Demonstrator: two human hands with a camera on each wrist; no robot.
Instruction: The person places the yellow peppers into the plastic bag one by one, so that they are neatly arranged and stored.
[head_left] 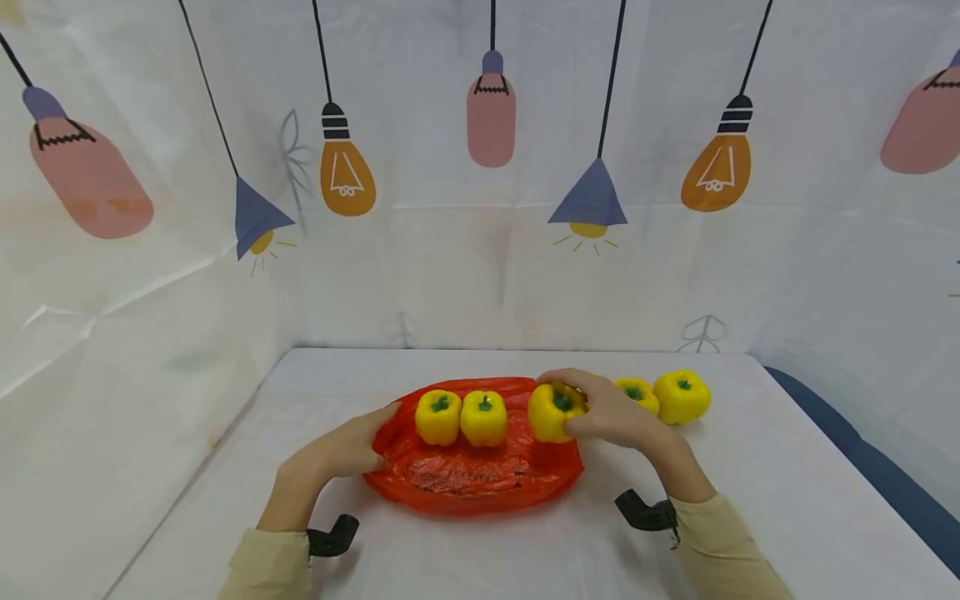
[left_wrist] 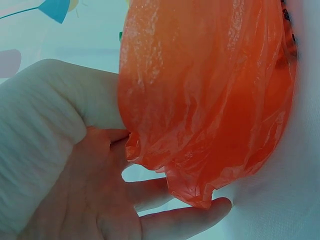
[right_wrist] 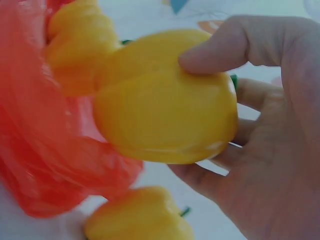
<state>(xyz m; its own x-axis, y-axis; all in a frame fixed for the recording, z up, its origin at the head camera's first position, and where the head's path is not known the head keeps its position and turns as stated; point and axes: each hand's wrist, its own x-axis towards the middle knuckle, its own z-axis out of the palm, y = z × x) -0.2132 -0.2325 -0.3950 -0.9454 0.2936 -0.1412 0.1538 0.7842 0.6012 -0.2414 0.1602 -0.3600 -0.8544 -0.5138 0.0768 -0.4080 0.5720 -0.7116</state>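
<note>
A red plastic bag (head_left: 480,483) lies spread on the table, its mouth open upward. Two yellow bell peppers (head_left: 438,418) (head_left: 484,419) sit side by side in it, green stems up. My left hand (head_left: 341,450) grips the bag's left edge; in the left wrist view the thumb goes behind the red film (left_wrist: 210,100) while the fingers stay outside. My right hand (head_left: 618,412) holds another yellow bell pepper (right_wrist: 165,100) between thumb and fingers, over the bag's right edge. Part of this pepper is hidden by the hand in the head view.
More yellow bell peppers (head_left: 682,397) stand on the white table (head_left: 750,483) to the right, partly hidden behind my right hand. A blue chair-like shape (head_left: 847,442) lies beyond the right table edge. Behind the table hangs a white sheet (head_left: 435,275) printed with lamps.
</note>
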